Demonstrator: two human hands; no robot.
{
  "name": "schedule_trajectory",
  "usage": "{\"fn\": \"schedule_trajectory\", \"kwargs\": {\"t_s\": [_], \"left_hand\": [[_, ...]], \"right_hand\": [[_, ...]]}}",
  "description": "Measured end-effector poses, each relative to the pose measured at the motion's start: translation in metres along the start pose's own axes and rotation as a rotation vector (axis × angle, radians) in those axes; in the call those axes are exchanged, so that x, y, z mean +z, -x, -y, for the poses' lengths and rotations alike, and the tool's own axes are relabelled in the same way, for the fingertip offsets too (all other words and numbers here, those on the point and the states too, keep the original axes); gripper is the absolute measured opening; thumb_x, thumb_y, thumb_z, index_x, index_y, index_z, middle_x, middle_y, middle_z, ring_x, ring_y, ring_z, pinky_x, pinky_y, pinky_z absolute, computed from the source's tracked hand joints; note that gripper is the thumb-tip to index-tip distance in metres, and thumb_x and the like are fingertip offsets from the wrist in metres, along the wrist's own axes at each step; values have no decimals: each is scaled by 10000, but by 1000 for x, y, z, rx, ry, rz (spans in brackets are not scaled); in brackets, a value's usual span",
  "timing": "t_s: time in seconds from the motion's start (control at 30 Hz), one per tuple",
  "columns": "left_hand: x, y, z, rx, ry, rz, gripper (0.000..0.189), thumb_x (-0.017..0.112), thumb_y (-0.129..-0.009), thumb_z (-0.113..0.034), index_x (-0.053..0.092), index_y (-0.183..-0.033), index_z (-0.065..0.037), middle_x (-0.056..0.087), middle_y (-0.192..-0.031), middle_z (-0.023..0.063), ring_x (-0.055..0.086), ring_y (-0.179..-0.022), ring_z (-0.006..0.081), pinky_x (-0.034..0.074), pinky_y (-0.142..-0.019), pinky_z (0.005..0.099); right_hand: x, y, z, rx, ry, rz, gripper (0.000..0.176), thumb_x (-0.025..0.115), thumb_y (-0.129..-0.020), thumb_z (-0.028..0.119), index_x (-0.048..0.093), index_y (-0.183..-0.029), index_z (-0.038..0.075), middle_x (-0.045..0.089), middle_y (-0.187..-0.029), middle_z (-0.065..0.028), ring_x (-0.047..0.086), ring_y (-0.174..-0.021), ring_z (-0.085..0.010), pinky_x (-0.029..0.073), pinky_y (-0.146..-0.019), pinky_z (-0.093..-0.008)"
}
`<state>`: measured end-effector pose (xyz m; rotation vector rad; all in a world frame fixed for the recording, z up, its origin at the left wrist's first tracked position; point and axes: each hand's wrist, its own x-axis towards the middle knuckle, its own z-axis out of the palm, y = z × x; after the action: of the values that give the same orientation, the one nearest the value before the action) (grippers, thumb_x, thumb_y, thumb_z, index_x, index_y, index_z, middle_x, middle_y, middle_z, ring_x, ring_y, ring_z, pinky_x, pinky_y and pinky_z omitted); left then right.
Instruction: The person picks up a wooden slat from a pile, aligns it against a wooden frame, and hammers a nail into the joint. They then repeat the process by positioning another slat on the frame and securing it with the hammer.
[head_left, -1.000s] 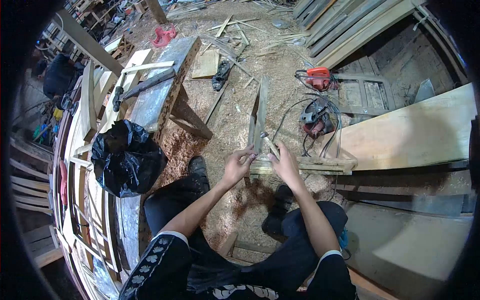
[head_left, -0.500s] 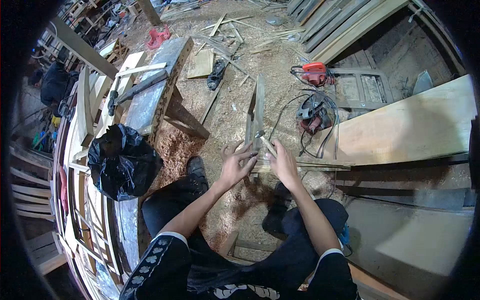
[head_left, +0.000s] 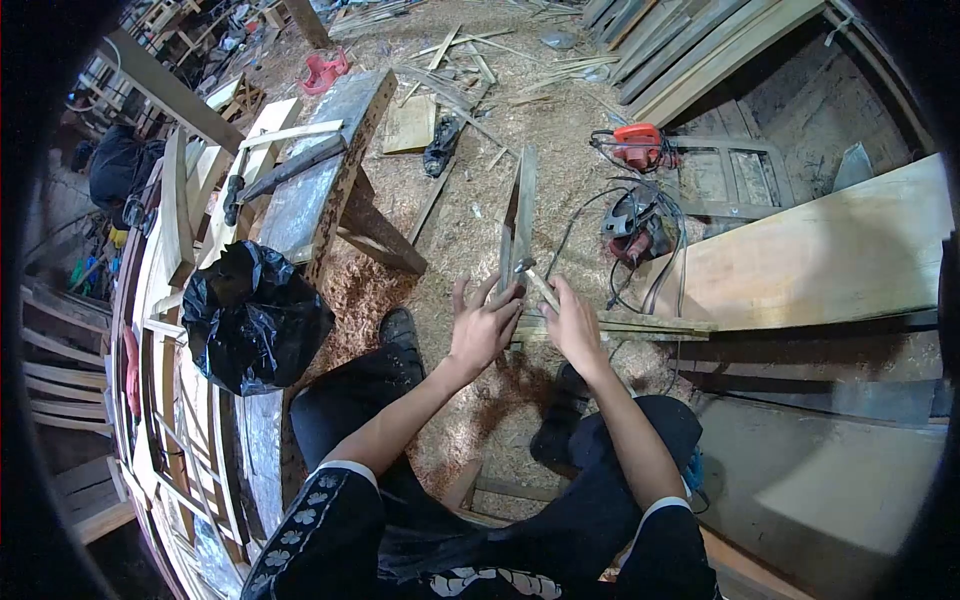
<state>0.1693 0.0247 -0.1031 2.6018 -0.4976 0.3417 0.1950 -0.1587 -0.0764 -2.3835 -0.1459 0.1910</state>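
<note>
My right hand [head_left: 572, 325] is closed around the wooden handle of a small hammer [head_left: 541, 285], whose metal head is up and to the left, close to the fingertips of my left hand [head_left: 482, 328]. The left fingers are bent together at the near end of a narrow wooden piece [head_left: 522, 205] that stretches away from me; whatever they pinch is too small to make out. Thin wooden strips [head_left: 640, 324] lie crosswise beside and under my hands, pointing right.
A black plastic bag [head_left: 255, 320] sits at left by a bench [head_left: 330, 150]. Corded power tools [head_left: 636, 225] and a red tool [head_left: 637, 147] lie at right, near a wide board [head_left: 820, 255]. Another person [head_left: 120, 175] is at far left.
The view has shifted slightly, so the surroundings appear a little farther right. My left fingers have drawn closer together near the hammer head; the right hand still holds the hammer.
</note>
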Motion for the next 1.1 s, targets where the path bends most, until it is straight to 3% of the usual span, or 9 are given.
{"fn": "schedule_trajectory", "kwargs": {"t_s": [0.13, 0.2, 0.23, 0.47, 0.67, 0.83, 1.1], "left_hand": [[0, 2, 4, -5, 48, -5, 264, 664, -889, -227, 722, -1123, -121, 629, -1337, 14, 469, -1341, 252, 178, -1163, 530], [1, 2, 4, -66, 163, -48, 320, 666, -883, -233, 703, -1175, -107, 616, -1351, 70, 464, -1341, 285, 250, -1146, 496], [0, 3, 8, -73, 203, -22, 409, 651, -886, -237, 653, -1272, -102, 571, -1394, 145, 451, -1346, 335, 286, -1136, 486], [21, 7, 15, -310, 445, -7, 485, 577, -966, -272, 523, -1417, -103, 493, -1460, 194, 418, -1361, 395, 270, -1152, 498], [19, 3, 15, -249, 539, -5, 411, 643, -941, -211, 613, -1339, -113, 495, -1472, 180, 467, -1346, 366, 332, -1127, 469], [12, 1, 9, -154, 534, 3, 240, 713, -888, -192, 752, -1102, -91, 622, -1348, 135, 510, -1325, 320, 351, -1110, 467], [18, 0, 18, -94, 399, 13, 201, 750, -852, -161, 766, -1045, -104, 691, -1252, 52, 534, -1303, 276, 316, -1129, 471]], "right_hand": [[1, 0, -2, 8, 11, -5, 401, 673, -892, 72, 521, -1261, 36, 660, -1118, -222, 632, -1010, -434, 499, -820, -517], [3, 1, -6, -17, 45, -45, 391, 712, -887, 172, 535, -1219, 64, 685, -1003, -226, 657, -930, -431, 494, -795, -503], [2, 0, -7, -15, 45, -48, 391, 712, -887, 172, 535, -1219, 64, 685, -1003, -226, 657, -930, -431, 494, -795, -503], [-3, 0, -4, 26, 64, 31, 374, 682, -897, 109, 518, -1228, 55, 678, -1032, -223, 644, -959, -429, 495, -778, -525], [1, 0, -7, 17, 30, 7, 369, 677, -905, 122, 516, -1230, 57, 678, -1030, -225, 646, -949, -431, 495, -773, -518], [-6, -1, 0, 42, 50, 43, 361, 668, -914, 133, 517, -1232, 52, 679, -1014, -232, 650, -926, -439, 495, -761, -523], [-2, -2, -7, 8, 64, 21, 364, 673, -915, 150, 532, -1237, 54, 682, -1020, -224, 651, -944, -424, 504, -784, -519]]}}
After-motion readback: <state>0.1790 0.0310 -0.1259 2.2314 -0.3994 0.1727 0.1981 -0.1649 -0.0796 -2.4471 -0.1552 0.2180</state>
